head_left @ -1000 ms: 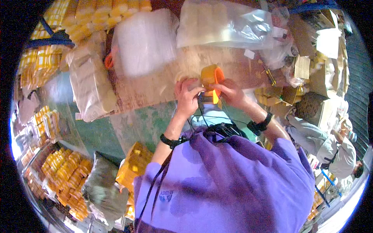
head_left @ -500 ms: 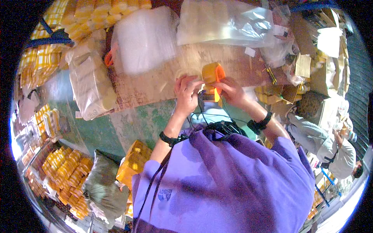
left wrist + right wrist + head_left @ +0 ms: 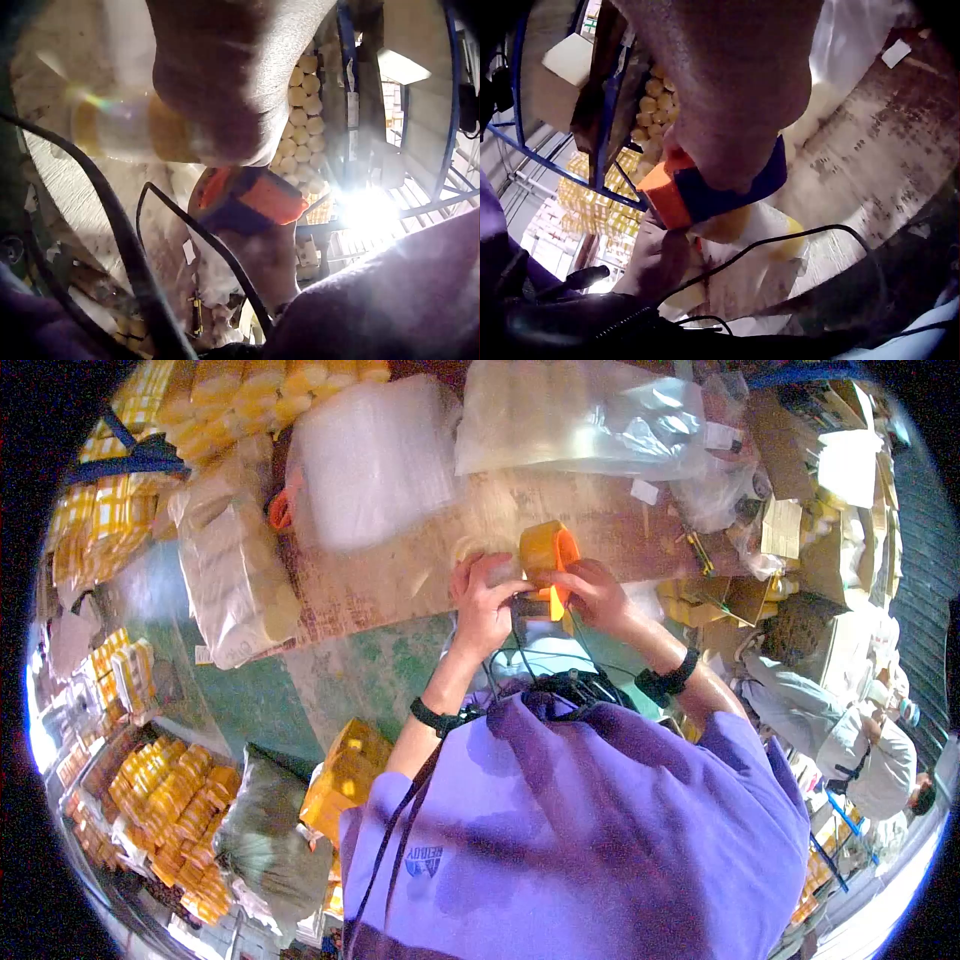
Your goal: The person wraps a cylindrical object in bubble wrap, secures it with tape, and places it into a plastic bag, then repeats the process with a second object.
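Note:
An orange and dark-blue tape dispenser [image 3: 541,546] is held up near the table's front edge. My right hand [image 3: 597,596] grips it from the right. From the other side my left hand [image 3: 483,605] bends its thumb and fingers in, pinching at the dispenser's near end. In the right wrist view the orange end of the dispenser [image 3: 665,196] lies against the left fingers, while the right hand covers much of its blue side. A pale cylinder with yellow bands [image 3: 135,133] lies on the table behind the left hand, as the left wrist view shows.
Clear plastic bags [image 3: 580,420] and a stack of translucent sheets [image 3: 375,465] cover the table's far side. A yellow cutter [image 3: 697,554] lies to the right, near open cartons [image 3: 820,565]. Black cables [image 3: 522,650] hang below the hands. Another person [image 3: 860,745] is at the far right.
The left fingertips shift slightly down and toward the dispenser's near end. The dispenser and right hand stay almost in place. The person at the far right moves an arm and head a little.

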`<state>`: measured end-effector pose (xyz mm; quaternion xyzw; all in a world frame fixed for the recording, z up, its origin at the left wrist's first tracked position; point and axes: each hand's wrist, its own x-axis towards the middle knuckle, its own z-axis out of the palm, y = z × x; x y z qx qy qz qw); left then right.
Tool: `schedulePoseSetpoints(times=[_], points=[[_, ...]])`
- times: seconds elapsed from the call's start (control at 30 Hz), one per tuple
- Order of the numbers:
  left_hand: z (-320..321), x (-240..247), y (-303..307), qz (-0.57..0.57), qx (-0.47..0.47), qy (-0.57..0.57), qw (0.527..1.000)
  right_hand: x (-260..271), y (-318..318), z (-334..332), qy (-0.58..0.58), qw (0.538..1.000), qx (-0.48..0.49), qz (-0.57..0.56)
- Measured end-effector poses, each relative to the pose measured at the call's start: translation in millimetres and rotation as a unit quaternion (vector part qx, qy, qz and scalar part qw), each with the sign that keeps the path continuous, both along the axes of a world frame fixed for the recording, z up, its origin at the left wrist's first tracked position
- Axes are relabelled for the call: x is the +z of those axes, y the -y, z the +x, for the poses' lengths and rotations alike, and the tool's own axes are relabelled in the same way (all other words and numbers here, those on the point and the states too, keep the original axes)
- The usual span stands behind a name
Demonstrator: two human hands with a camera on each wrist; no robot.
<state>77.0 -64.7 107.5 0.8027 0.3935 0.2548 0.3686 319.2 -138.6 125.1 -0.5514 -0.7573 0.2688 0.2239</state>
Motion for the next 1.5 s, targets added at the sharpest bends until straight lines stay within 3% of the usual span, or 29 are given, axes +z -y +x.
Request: schedulePoseSetpoints(times=[0.77,1.5], points=[[2.6,-0.8,4.6,0.000,-0.023,0.029,0.999,-21.4,12.7,5.5,0.006,0.999,-0.030,0.023],[4.7,13.2,2.5,0.003,-0.036,-0.052,0.998,-16.5,12.9,4.4,0.014,0.999,-0.031,0.009]])
